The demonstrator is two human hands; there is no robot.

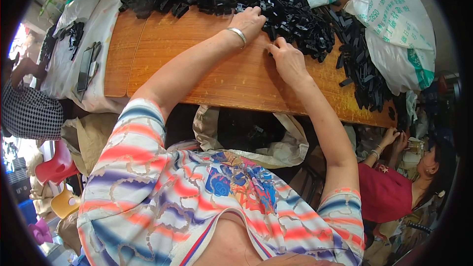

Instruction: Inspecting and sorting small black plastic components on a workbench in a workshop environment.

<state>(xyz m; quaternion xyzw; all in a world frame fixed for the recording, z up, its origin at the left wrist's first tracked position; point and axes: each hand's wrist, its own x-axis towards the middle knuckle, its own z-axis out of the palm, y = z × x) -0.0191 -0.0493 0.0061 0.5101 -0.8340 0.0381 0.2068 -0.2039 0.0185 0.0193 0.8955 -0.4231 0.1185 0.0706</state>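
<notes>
Pieces of black plastic (295, 17) are lying heaped at twelve o'clock, plenty remaining; left hand (249, 22) and right hand (290, 62) are curling nearby, grips unclear; six-o'clock sack (294, 143) is seemingly holding some.

At left, a red plastic chair (53, 165) stands near a yellow seat (59, 209), with a purple item (40, 230) below. Above them shows a person's checked garment (32, 108). At right, a co-worker in dark red (387, 192) wears a bracelet (375, 154).
</notes>
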